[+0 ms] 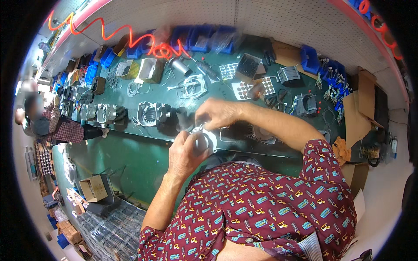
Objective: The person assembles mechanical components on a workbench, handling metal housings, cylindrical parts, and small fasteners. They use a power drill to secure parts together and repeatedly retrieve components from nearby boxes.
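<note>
1. The left hand (185, 152) grips a round pale metal part (204, 139) at centre.
2. The right hand (215, 114) pinches its rim toward twelve o'clock.
3. A finned grey metal cylinder (150, 114) lies on the green table (130, 156) at ten o'clock.
4. A coiled orange hose (130, 37) hangs at eleven.

Around my left hand (185, 152) and right hand (215, 114) the green bench (139, 161) is tight. Just left of my hands a finned metal cylinder (150, 114) blocks the way, with more castings (104, 114) lined up beyond it. Behind my right hand lie a coil of wire (191, 87) and sheets of round pads (244, 89), so reaching back means lifting over them. To the right, a black part (305, 104) stands off my forearm. The lower green surface left of my left arm gives open passage, as far as the cardboard box (93, 188).
</note>
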Action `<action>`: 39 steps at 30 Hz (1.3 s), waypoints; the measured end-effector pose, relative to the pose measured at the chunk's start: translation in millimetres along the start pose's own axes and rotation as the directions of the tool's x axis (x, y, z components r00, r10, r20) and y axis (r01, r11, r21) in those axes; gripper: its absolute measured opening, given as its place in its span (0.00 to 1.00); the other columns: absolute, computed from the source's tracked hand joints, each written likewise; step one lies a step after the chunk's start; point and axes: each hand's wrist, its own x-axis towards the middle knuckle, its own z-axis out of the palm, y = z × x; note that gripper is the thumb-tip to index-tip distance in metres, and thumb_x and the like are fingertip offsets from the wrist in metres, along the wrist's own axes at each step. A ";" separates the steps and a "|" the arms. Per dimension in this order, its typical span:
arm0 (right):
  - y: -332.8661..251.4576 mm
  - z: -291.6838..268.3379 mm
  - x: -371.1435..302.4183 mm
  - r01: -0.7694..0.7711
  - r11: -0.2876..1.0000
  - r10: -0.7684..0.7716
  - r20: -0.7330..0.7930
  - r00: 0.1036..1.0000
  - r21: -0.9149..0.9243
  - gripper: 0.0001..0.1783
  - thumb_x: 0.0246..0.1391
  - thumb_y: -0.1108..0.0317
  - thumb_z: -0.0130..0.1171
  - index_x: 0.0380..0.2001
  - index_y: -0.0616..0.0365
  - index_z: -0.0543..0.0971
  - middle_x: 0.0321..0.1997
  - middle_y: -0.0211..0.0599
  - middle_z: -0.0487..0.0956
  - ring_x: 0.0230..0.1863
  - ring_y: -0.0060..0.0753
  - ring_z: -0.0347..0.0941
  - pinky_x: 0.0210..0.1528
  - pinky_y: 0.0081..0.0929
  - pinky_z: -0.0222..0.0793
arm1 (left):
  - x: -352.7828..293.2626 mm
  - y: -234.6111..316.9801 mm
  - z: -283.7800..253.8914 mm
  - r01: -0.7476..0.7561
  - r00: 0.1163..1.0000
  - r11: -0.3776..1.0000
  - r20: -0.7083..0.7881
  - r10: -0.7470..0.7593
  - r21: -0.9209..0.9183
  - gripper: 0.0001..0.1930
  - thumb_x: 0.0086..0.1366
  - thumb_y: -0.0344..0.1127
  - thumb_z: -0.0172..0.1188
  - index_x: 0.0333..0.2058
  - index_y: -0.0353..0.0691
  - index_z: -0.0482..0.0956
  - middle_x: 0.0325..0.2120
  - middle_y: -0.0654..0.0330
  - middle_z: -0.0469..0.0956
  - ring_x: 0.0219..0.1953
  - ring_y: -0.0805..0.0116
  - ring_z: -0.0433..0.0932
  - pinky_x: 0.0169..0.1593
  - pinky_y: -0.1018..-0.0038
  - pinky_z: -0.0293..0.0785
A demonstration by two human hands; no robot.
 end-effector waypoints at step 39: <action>111.2 -28.2 -15.1 -0.110 0.992 0.097 -0.185 0.978 -0.063 0.18 0.50 0.77 0.61 0.46 0.66 0.81 0.44 0.50 0.84 0.46 0.43 0.82 0.54 0.36 0.76 | 76.4 -33.1 112.2 0.222 0.964 0.968 0.121 -0.236 0.117 0.26 0.52 0.41 0.75 0.49 0.43 0.79 0.37 0.52 0.76 0.40 0.52 0.78 0.43 0.59 0.76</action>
